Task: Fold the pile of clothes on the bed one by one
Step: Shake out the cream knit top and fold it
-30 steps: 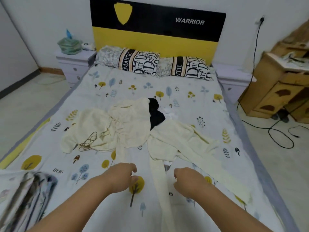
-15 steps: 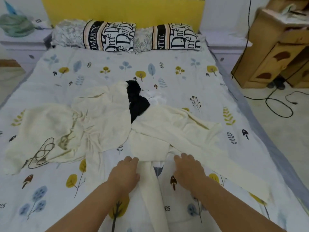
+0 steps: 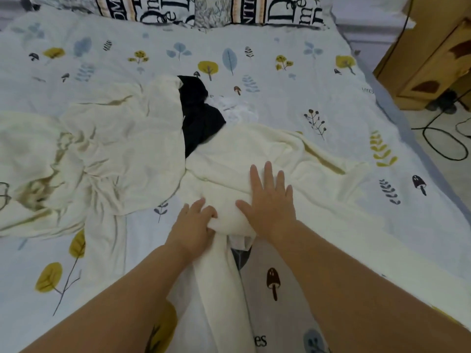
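A cream garment lies spread across the middle of the bed, with one long sleeve or leg trailing toward me. My left hand grips a bunched fold of this garment where the trailing part begins. My right hand presses flat on the same garment, fingers spread. A second cream garment lies crumpled to the left. Between the two, a black piece of clothing pokes out, with a small white item beside it.
The bed sheet is white with a leaf and mushroom print. Two lettered pillows lie at the head. A wooden cabinet stands right of the bed, with black cables on the floor.
Both hands have moved forward from the bare sheet onto the right cream garment. The left hand now grips its fabric and the right hand lies flat on it. The view has closed in.
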A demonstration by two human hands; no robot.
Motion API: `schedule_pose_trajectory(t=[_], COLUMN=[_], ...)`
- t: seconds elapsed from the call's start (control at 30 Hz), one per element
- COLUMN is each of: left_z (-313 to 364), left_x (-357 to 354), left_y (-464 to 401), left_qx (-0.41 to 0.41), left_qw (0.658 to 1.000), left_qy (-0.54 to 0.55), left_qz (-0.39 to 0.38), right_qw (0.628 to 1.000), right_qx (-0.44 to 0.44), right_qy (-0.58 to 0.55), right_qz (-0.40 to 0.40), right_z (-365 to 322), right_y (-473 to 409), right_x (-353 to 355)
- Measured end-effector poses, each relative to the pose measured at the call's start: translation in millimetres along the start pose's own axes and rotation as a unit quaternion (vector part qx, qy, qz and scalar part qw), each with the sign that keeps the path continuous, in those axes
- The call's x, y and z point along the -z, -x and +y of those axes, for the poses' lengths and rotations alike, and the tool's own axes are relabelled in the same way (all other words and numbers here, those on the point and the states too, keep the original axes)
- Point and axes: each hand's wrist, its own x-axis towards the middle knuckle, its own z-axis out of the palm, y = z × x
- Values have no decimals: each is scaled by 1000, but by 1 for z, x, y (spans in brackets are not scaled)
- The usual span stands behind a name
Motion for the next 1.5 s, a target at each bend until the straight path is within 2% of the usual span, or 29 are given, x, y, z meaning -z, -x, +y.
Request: schedule_pose_trajectory(t=[0.1, 0.2, 0.3, 0.43, 0.6, 0.87, 1.13, 1.27, 1.37, 1.5], left_z=[-4, -6, -7, 1, 26, 88, 140, 153, 164, 183], left_x=[5, 13, 27, 63, 132, 285, 420, 469, 494, 519], left_y=[4, 22, 50, 93, 144, 224, 319, 363, 392, 419], left_qx=[-27, -49, -51, -41, -34, -76, -137, -151, -162, -193], left_qw=[999, 998, 997, 997, 997, 974, 928, 897, 868, 838], left_qy=[28, 29, 30, 53, 73, 179, 250, 321, 390, 435], left_qz=[21, 2, -40, -49, -15, 115, 238, 263, 263, 268], right_qw=[998, 997, 995, 989, 992, 981, 947, 927, 921, 926], right_qx=[1, 41, 71, 77, 85, 70, 82, 108, 118, 117], right_qy=[28, 55, 15, -50, -84, -158, -194, -192, -201, -225], right_qz=[-59, -21, -72, -112, -37, 93, 244, 304, 313, 280], right_z=[-1, -7, -14, -13, -15, -34, -53, -65, -75, -94], right_y=[-4, 13, 38, 83, 138, 229, 318, 358, 381, 403], right_x=[-8, -7, 5, 32, 98, 266, 407, 455, 471, 471])
